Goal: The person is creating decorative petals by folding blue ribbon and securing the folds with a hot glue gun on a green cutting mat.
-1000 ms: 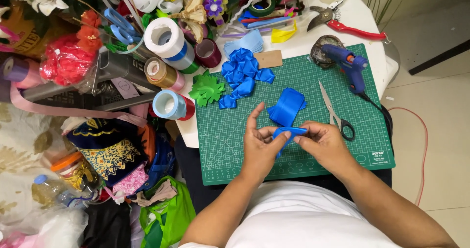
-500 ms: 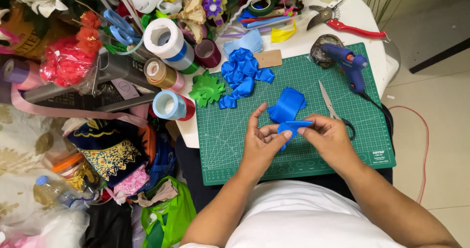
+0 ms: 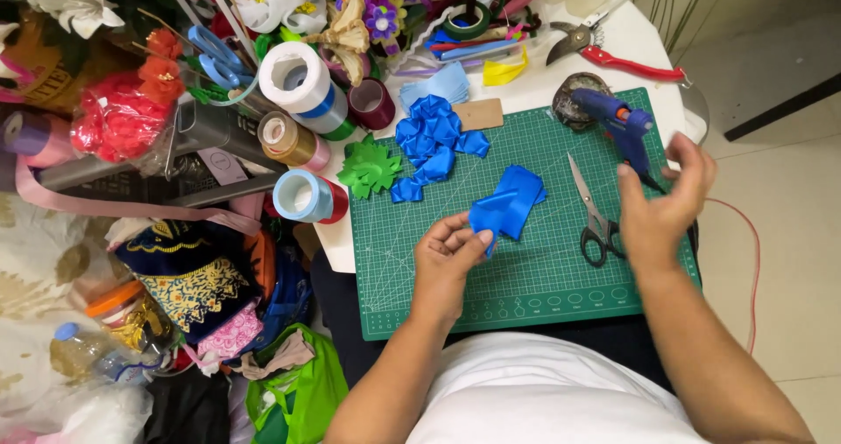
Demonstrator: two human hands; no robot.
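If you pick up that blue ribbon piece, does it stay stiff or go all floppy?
Probably floppy: the ribbon bends into soft folds where the left hand pinches it. It likely weighs little, since the fingers hold it up by one end. Its shine suggests it is slippery.

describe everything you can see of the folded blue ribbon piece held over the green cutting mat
The folded blue satin ribbon piece is glossy and bright blue, doubled into broad overlapping loops that fan up and to the right. Its lower left end is pinched between the fingertips of the left hand, which holds it just above the green gridded cutting mat. The right hand is apart from it, over by the blue glue gun. Black-handled scissors lie to its right, not touching.
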